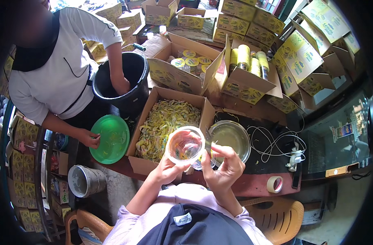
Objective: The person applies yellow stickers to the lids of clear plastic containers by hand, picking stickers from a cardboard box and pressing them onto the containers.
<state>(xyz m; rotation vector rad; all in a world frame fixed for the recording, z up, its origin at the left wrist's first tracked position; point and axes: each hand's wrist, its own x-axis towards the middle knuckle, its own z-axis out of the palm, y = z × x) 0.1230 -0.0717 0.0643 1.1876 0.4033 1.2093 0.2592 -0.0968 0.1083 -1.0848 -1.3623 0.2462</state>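
Note:
A clear plastic cup (185, 147) is gripped in my left hand (169, 168), its round rim facing up towards me. My right hand (224, 163) is at the cup's right side, thumb and forefinger pinched on a thin strip (208, 142) that looks like clear film. Behind the cup stands an open cardboard box (174, 118) full of shredded yellow printed plastic strips. A round clear bowl (231, 141) with cloudy liquid sits just beyond my right hand. What lies under the cup is partly hidden.
At the left a co-worker reaches into a black bucket (120, 82) beside a green plastic lid or tray (109, 139). Boxes of lidded cups (191, 61) and stacked yellow lids (243, 56) stand behind. White cables (276, 142) and a tape roll (274, 184) lie at the right.

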